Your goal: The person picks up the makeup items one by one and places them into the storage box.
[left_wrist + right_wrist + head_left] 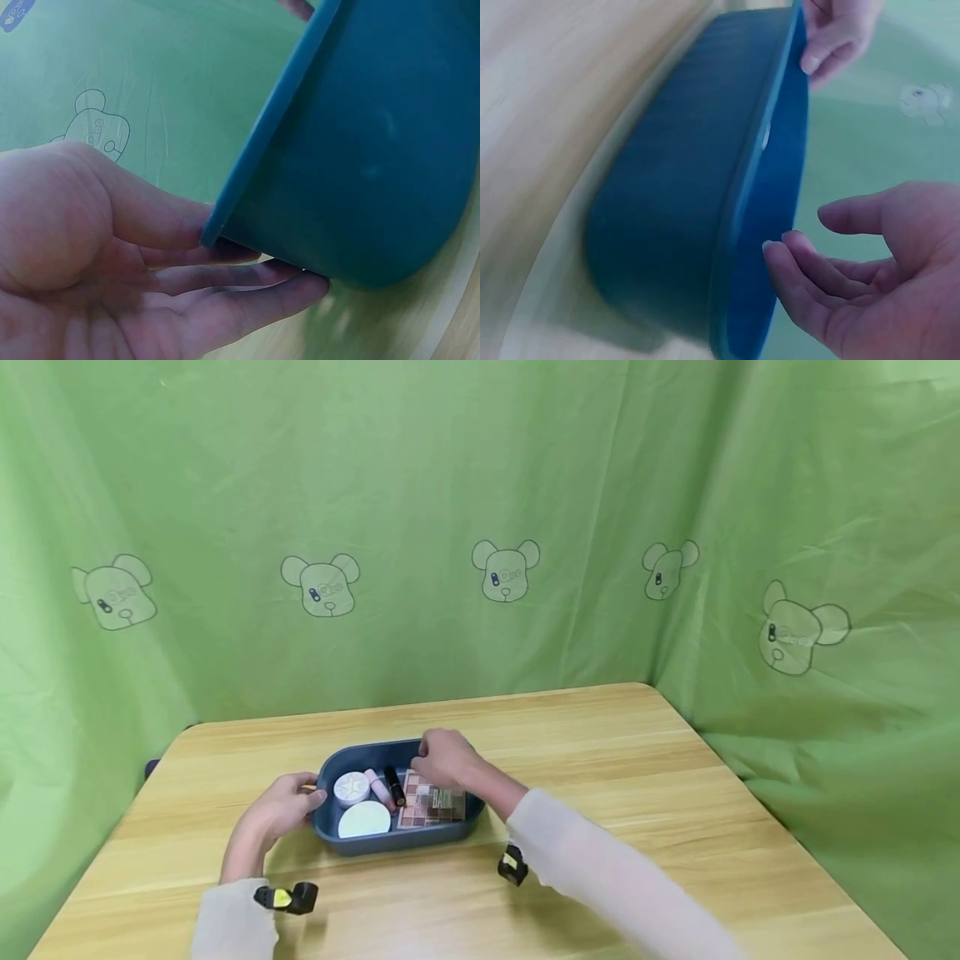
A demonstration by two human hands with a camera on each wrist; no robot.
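A dark blue oval bin (397,842) stands on the table with cosmetics inside. My left hand (281,808) grips its left end; in the left wrist view the thumb lies at the rim and the fingers against the outer wall (360,187). Over the bin's right back part hovers my right hand (448,760). Its fingers (810,285) are loosely bent, with nothing seen between them and the thumb. Below it lies an eyeshadow palette (415,815) with a clear lid. Left of that are a black lipstick tube (394,786), a pink tube (380,791), a round patterned case (351,788) and a white rounded case (364,820).
The bin sits on a light wooden table (600,793), toward its far side. Green curtains (420,460) with bear-head drawings hang behind the table and at both sides.
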